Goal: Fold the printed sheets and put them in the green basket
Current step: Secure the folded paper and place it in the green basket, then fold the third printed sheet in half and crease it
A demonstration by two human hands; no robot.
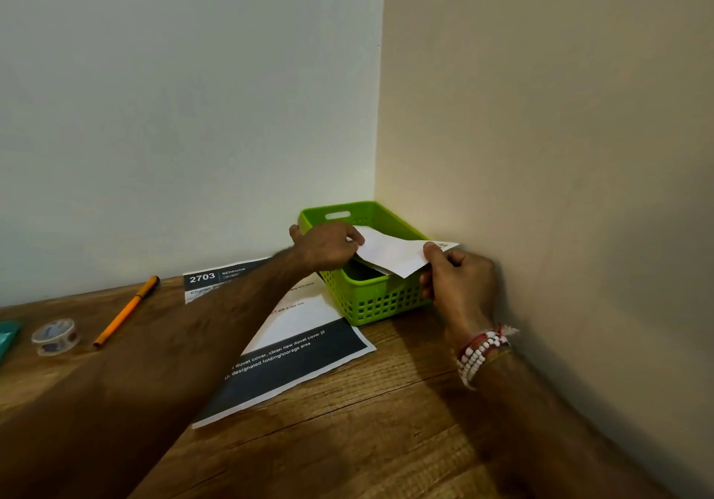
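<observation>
Both hands pinch the folded sheet point(390, 253): left hand point(328, 245) its left end, right hand point(458, 278) its right, lying crosswise over the basket point(371, 305).

A wooden table point(386, 440) bears a green basket point(382, 305) beneath the left hand point(328, 245). Left of it lie 1 printed sheet point(293, 363), a pen point(127, 311) and a tape roll point(56, 336).
</observation>
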